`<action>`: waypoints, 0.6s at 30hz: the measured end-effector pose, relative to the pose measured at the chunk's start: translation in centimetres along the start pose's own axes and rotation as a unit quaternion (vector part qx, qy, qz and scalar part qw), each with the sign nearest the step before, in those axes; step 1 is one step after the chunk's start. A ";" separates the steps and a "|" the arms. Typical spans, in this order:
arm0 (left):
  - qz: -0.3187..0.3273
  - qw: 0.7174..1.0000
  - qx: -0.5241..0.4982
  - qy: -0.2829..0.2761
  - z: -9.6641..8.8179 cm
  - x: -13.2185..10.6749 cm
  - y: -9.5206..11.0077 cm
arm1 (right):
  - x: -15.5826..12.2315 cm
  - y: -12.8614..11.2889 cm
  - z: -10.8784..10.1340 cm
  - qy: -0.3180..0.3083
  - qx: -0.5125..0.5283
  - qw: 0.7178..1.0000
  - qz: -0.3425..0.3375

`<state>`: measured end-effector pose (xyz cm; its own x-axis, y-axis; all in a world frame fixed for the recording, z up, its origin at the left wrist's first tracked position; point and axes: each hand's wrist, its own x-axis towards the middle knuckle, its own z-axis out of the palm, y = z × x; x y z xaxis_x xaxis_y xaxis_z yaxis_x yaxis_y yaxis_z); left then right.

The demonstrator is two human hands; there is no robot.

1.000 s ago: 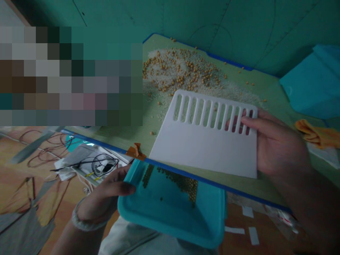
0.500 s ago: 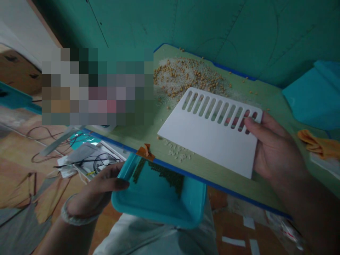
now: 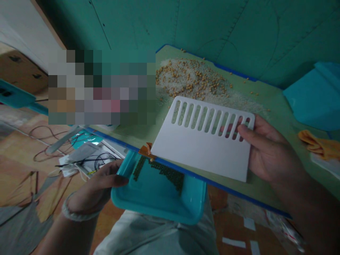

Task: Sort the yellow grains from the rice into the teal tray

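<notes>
My right hand (image 3: 268, 148) grips the right end of a white plastic scraper (image 3: 202, 152) with a row of slots. The scraper lies tilted over the near edge of the green table (image 3: 268, 191), its lower side close to the blue rim. My left hand (image 3: 106, 180) is closed on the left rim of a turquoise tray (image 3: 156, 205), which sits just below the table edge. Dark green beans (image 3: 168, 175) lie in the tray's far part. A heap of yellow beans and white grains (image 3: 193, 78) spreads behind the scraper.
An orange clip (image 3: 145, 149) sits on the table edge above the tray. A blue container (image 3: 315, 95) and an orange cloth (image 3: 318, 143) lie at the right. Cables and a white box (image 3: 87, 152) are on the left below the table. A pixelated patch hides the left side.
The scraper in my right hand has come nearer and slightly left, to the table's edge. White grains that lay in front of it are now out of sight. My left hand keeps hold of the tray.
</notes>
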<state>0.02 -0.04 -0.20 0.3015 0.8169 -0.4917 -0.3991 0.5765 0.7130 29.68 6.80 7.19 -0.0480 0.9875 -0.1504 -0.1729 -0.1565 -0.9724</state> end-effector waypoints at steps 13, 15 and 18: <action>-0.018 0.995 -0.006 -0.093 0.4 0.7 -1.6 | -0.3 -1.2 -0.2 0.110 0.015 0.993 -0.044; -0.022 0.996 -0.002 -0.088 0.5 1.0 -2.1 | -0.7 -1.1 -0.3 0.087 -0.004 0.996 -0.032; -0.037 0.995 0.002 -0.097 1.0 1.4 -2.9 | -1.4 -0.7 -0.5 0.038 -0.024 0.999 0.003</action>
<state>2.48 -0.60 -2.48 0.4919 0.7534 -0.4364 -0.3662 0.6338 0.6813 30.40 5.54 8.03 0.0264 0.9853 -0.1685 -0.1254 -0.1640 -0.9785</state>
